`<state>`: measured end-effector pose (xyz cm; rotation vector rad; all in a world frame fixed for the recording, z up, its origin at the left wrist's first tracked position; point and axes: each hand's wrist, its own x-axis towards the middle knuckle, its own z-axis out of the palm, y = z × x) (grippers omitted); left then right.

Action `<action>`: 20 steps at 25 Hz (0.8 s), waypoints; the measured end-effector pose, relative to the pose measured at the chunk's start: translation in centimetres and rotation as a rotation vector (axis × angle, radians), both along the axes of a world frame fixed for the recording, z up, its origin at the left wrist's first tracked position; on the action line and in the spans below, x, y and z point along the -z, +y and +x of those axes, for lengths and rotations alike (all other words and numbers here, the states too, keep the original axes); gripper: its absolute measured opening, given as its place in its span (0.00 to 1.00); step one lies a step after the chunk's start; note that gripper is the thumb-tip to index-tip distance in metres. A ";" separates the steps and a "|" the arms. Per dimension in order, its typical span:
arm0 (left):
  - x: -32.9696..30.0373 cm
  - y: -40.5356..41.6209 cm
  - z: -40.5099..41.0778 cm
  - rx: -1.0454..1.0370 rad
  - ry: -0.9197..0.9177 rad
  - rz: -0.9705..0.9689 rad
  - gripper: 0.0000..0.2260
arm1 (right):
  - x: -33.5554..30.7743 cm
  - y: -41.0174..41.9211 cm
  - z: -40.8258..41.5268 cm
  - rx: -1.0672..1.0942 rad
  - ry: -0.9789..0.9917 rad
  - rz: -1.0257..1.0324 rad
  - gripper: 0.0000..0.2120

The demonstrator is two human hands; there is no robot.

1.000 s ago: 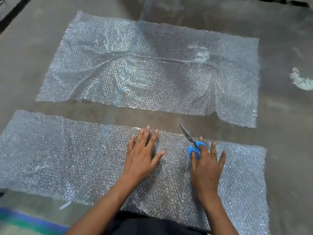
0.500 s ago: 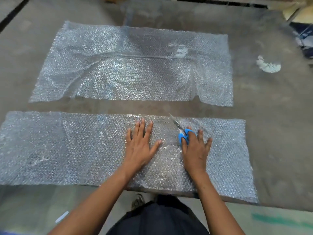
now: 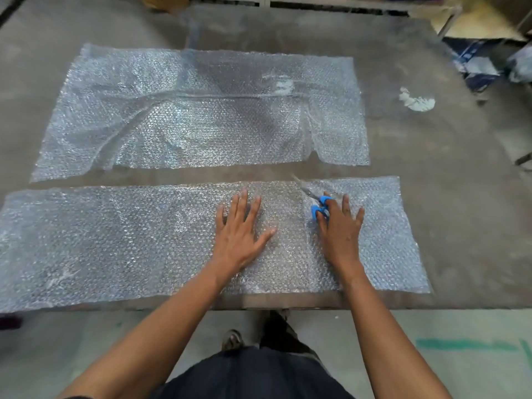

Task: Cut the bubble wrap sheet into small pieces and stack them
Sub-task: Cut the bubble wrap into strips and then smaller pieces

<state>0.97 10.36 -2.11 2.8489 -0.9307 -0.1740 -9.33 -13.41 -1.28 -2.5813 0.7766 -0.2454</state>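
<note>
Two long bubble wrap strips lie on the grey table. The near strip (image 3: 115,243) runs along the table's front edge. My left hand (image 3: 240,234) presses flat on it near the middle, fingers spread. My right hand (image 3: 341,228) rests on the same strip a little to the right. It holds blue-handled scissors (image 3: 318,205) with the handle loops round its thumb and forefinger. The blades point up-left towards the strip's far edge. The far strip (image 3: 201,116) lies creased and untouched behind.
The table (image 3: 460,211) has a white smear (image 3: 416,100) at the right. Its front edge runs just below the near strip. Boxes and a metal frame (image 3: 483,64) stand beyond the right side. My legs and a foot show below on the floor.
The view has pulled back and tilted, showing the table's front edge and the floor. Both hands stay on the near strip in much the same pose, scissors still held.
</note>
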 end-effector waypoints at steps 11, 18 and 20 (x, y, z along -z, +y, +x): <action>-0.9 2.1 -3.5 0.084 0.077 -0.224 0.31 | -2.9 5.5 -5.7 0.055 -0.260 -0.021 0.15; 1.1 1.1 -10.8 0.386 0.191 -0.511 0.12 | -3.3 10.7 -14.2 0.096 -0.117 0.869 0.16; 1.5 0.9 -12.2 0.374 0.240 -0.473 0.12 | -3.0 11.7 -16.8 0.119 -0.110 1.072 0.20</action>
